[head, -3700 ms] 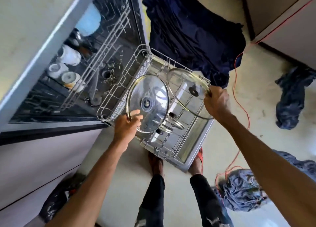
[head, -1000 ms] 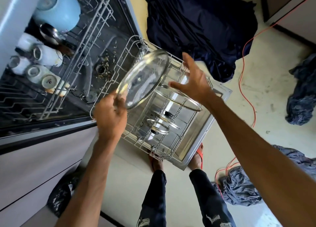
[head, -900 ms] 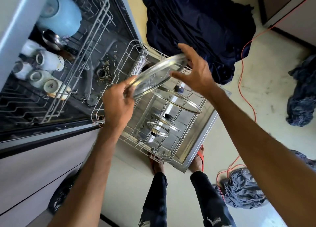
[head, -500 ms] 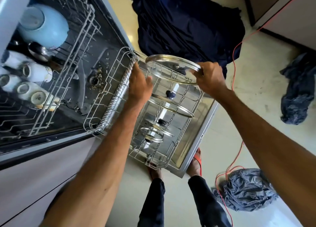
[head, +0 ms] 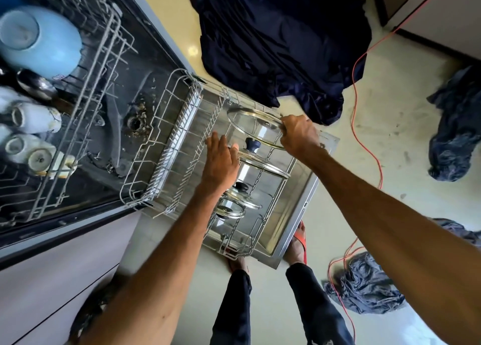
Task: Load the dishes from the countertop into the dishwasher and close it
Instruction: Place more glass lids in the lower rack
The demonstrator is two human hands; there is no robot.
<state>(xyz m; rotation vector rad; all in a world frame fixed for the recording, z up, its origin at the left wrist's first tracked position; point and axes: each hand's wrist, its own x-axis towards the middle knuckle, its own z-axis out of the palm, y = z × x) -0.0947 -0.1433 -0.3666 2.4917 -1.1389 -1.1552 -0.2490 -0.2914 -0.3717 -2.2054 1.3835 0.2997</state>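
Note:
The dishwasher's lower wire rack (head: 166,147) is pulled out over the open door (head: 299,214). My right hand (head: 299,136) grips the rim of a large glass lid (head: 252,126), which stands on edge at the far end of the rack. Behind it a second glass lid (head: 263,162) with a dark knob stands upright, then two smaller lids (head: 234,204). My left hand (head: 221,160) hovers flat, fingers straight, over the rack just left of the lids and holds nothing.
The upper rack (head: 78,110) holds a light blue bowl (head: 39,40), white cups (head: 31,136) and a ladle. A dark blue cloth (head: 281,37), an orange cable (head: 364,126) and grey rags (head: 364,287) lie on the floor. My feet (head: 296,243) stand at the door's edge.
My left hand has let go of the large lid and drawn back over the rack. My right hand has lowered the lid into the rack's far end.

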